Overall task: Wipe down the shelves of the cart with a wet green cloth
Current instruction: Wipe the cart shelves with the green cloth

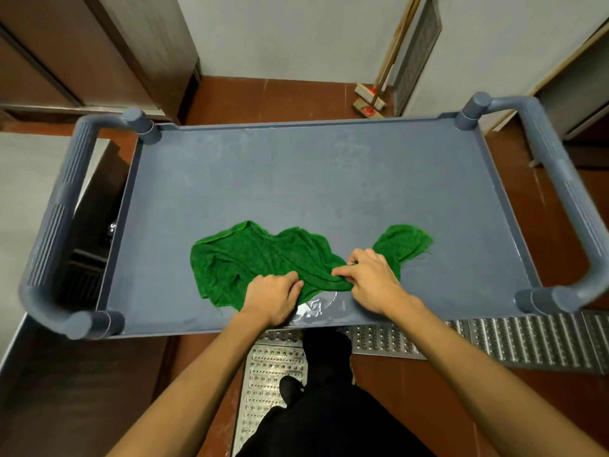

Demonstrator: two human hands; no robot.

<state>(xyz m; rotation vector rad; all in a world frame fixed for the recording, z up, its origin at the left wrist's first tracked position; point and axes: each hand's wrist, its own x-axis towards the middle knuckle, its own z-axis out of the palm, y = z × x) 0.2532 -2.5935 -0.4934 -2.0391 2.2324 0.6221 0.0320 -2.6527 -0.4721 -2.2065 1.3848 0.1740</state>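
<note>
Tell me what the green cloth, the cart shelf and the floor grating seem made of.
The green cloth looks like terry or microfibre: nubby pile, soft folds. The cart shelf is seemingly moulded grey plastic, matte, with wet sheen near the front edge. The floor grating is apparently perforated metal, likely steel: shiny, punched holes.

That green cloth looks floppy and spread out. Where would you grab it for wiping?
Along its near edge, reaching down from the person's side. The green cloth lies crumpled on the cart's top shelf, so its raised folds offer a pinch; the left hand and right hand grip such folds there.
</note>
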